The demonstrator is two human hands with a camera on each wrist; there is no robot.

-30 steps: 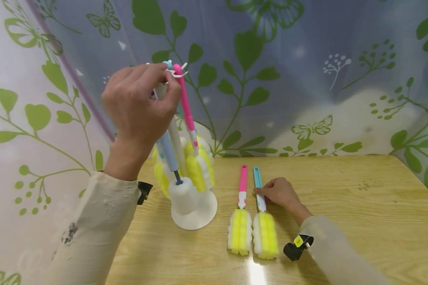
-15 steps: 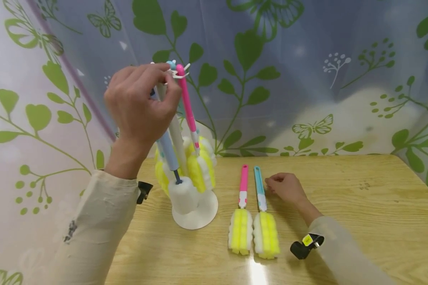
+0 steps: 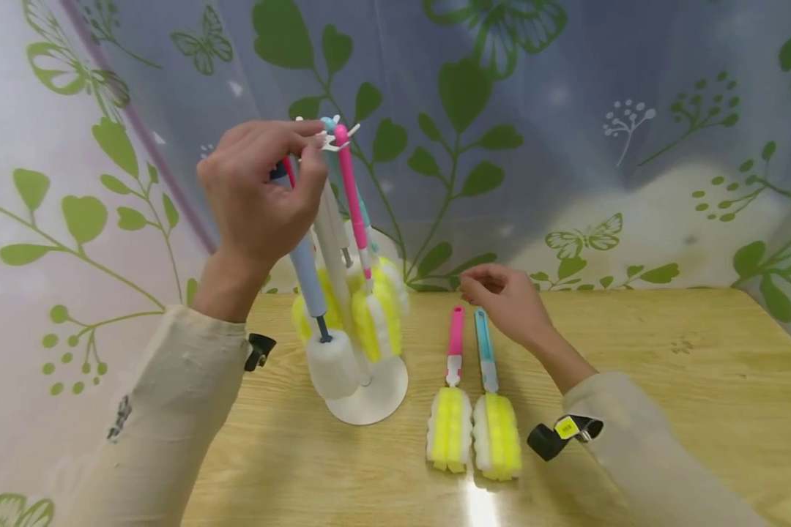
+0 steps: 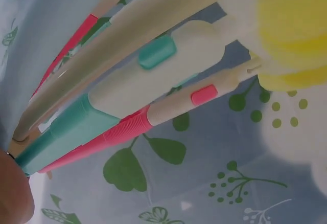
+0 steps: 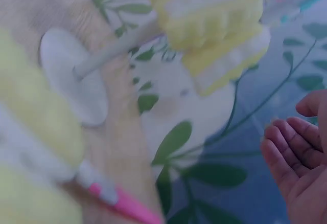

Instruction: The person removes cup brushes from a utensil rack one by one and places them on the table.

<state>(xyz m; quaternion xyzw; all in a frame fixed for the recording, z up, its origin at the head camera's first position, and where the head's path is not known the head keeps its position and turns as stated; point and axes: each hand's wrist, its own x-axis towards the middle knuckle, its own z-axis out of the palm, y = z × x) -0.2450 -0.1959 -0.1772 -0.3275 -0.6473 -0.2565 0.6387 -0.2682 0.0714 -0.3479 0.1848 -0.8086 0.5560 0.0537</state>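
My left hand pinches the top of a white brush stand, its fingers among the hooks. Several sponge bottle brushes hang there, heads down. One has a pink handle and a yellow-and-white head; another has a blue-grey handle and a white head. The left wrist view shows a teal handle close to a fingertip. Empty, with loosely bent fingers, my right hand is above the table beside two lying brushes, one pink-handled, one blue-handled.
The wood-grain table runs back to a leaf-patterned curtain. The lying brushes' yellow-and-white heads point toward the front edge, just right of the stand's round base.
My right hand has let go of the blue-handled brush, backed off to the right, then risen up and left. The hanging brushes have turned slightly around the stand, with my left hand still at its top.
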